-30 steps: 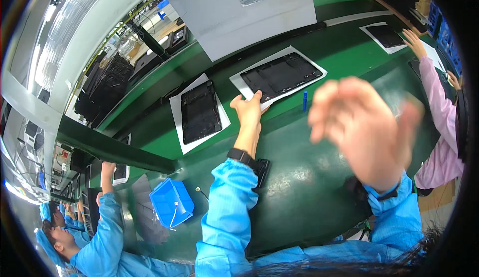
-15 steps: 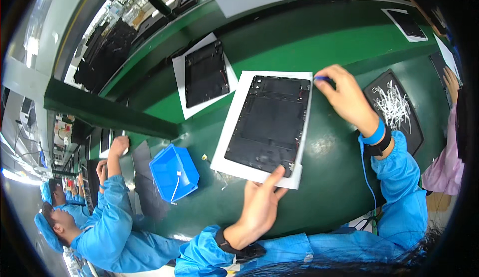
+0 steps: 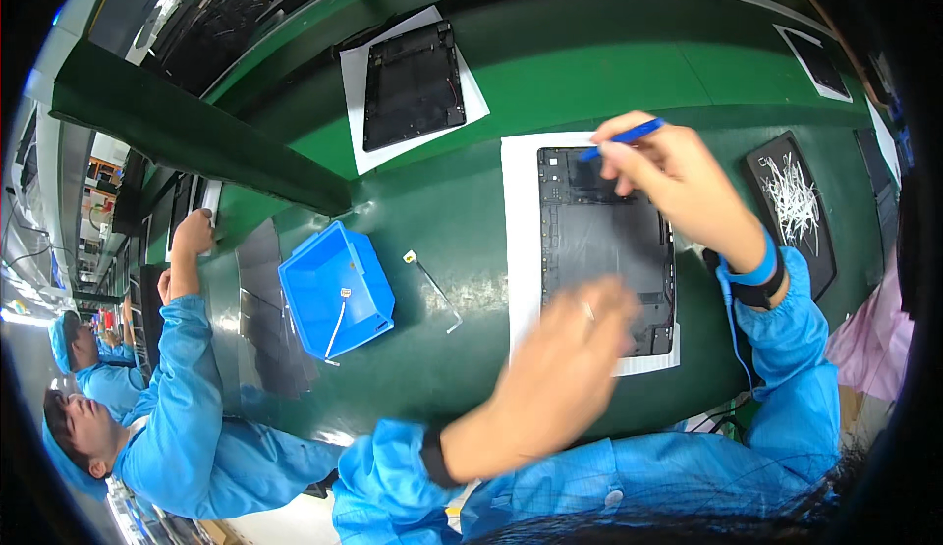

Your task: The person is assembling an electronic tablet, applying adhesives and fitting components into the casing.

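A black tablet back panel lies on a white sheet on the green belt in front of me. My right hand is over its upper right part and grips a thin blue tool pointed down at the panel's top edge. My left hand is blurred, hovering over the panel's lower left edge with fingers loosely spread and nothing visibly in it. Both sleeves are blue, and a blue wrist strap is on my right wrist.
A second black panel on white sheet lies further up the belt. A blue bin holding a thin white strip and a small loose metal strip lie to my left. A black tray of white pieces is on the right. A co-worker in blue sits at left.
The panel on its sheet has been drawn closer and squared up in front of me. My right hand lifted the blue tool over the panel's top. My left hand moved up along the lower edge.
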`<state>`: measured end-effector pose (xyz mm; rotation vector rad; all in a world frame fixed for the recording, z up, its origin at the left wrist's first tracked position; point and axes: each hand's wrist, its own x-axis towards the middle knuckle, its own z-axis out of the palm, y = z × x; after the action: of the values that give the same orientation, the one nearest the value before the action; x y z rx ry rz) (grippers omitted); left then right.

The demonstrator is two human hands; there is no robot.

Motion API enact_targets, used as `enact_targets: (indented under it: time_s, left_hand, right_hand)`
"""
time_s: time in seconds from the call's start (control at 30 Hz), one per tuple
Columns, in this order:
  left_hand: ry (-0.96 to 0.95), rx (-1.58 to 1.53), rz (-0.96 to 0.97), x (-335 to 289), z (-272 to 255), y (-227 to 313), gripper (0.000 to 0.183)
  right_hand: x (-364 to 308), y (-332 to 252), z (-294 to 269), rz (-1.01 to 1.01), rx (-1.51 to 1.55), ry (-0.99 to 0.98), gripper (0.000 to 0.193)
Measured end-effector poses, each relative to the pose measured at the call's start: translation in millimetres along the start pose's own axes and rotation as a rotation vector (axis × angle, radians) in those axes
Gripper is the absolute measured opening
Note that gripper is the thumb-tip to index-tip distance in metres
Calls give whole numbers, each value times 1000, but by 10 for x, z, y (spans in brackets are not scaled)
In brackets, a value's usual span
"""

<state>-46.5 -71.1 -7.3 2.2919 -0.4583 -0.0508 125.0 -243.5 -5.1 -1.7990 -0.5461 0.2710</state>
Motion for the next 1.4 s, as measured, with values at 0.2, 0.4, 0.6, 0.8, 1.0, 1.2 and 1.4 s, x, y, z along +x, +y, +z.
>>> enact_targets:
  time_s: [0.2, 0.4, 0.6, 0.8, 1.0, 1.2, 1.4]
  left_hand:
    - [119, 458, 68, 407, -24, -593, 57]
    - [117, 416, 45, 392, -104, -686, 54]
    - [36, 384, 123, 434, -213, -784, 52]
    - [34, 385, 109, 438, -197, -712, 55]
    - [16, 387, 90, 449, -243, -588, 57]
    - [33, 423, 89, 677, -117, -394, 77]
    - [-58, 455, 104, 711, -44, -496, 85]
  right_hand:
    - [291, 315, 318, -180, -166, -74, 21]
    - [21, -183, 199, -56, -31, 78, 21]
    - [-680, -313, 407, -215, -380, -472, 15]
    - [-754, -122, 479, -332, -367, -552, 16]
    - [-510, -178, -263, -153, -28, 338, 17]
    - [-238, 264, -597, 28, -468, 265, 18]
    - [-137, 378, -562, -135, -685, 91, 24]
